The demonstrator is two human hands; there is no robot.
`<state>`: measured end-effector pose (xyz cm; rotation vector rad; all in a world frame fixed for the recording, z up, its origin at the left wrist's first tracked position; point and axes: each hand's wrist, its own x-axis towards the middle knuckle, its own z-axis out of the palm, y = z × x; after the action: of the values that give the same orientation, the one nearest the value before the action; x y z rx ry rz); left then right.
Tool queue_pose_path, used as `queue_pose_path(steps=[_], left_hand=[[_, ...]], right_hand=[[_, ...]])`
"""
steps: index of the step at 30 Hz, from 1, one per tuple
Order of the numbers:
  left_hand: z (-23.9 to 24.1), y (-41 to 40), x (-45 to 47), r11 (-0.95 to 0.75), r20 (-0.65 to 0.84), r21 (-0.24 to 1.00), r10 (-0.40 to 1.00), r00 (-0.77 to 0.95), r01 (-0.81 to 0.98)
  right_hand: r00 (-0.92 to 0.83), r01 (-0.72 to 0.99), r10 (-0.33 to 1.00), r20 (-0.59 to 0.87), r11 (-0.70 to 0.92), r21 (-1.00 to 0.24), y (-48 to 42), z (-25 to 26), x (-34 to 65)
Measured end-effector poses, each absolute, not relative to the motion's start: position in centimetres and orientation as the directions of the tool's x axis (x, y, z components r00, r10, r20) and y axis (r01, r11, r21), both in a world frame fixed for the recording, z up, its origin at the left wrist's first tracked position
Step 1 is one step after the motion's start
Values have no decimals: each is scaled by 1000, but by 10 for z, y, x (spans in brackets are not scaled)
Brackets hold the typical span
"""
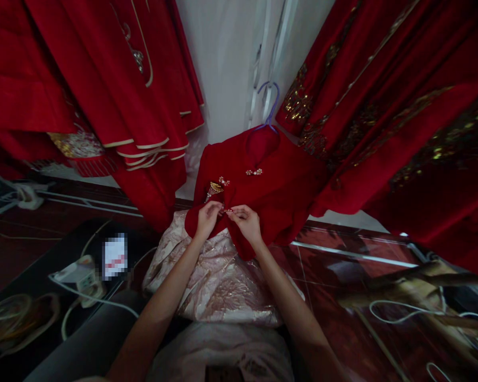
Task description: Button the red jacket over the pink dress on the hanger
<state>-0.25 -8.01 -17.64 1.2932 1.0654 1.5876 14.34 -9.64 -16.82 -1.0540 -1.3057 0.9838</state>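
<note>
Pale brocade cloth point(223, 281) lies closest, at 6 o'clock over the lap, w/ both bare forearms crossing it up toward centre. At centre a red top point(282, 185) hangs on a blue hanger point(269, 106), hook at 12, its hem draped onto the cloth.

Around it:
- Red robes point(83, 79) w/ cream trim fill 10–11 o'clock.
- Darker red robes w/ gold work point(402, 132) fill 1–3 and press against the top's far shoulder.
- A white wall point(223, 63) shows between them.
- A power strip point(85, 278) w/ white cords sits at 8, on a dark mat.
- Glossy red floor point(342, 276) is at 4, w/ a white cable point(402, 310) looping further out.

Nothing blocks the hands.

On the top's front, a gold tassel pin point(215, 188) sits just above the L hand point(207, 217), and a pearl clasp point(254, 172) is higher, near the collar.

The L hand and R hand point(247, 223) meet knuckle to knuckle, wrists bent inward. The fingertips of both are pinched on a small fastener point(227, 211) at the top's front edge (too small to see if it's joined). The other fingers are curled into the fabric.
</note>
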Motion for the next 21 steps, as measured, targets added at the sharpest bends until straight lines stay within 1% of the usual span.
queue_pose_path(steps=[3, 8, 16, 21], left_hand=[[-179, -79, -3, -308, 290, 945, 945, -153, -110], [-183, -78, -4, -331, 320, 941, 937, -140, -67], [-185, -78, -3, -329, 327, 944, 927, -186, 21], [-184, -81, -3, -318, 322, 947, 926, -199, 52]], right_hand=[[97, 51, 959, 266, 263, -964, -95, -171, 139], [180, 119, 937, 300, 282, -952, -90, -175, 130], [192, 118, 934, 300, 282, -952, -87, -176, 127], [183, 210, 911, 370, 332, -920, -90, -167, 129]])
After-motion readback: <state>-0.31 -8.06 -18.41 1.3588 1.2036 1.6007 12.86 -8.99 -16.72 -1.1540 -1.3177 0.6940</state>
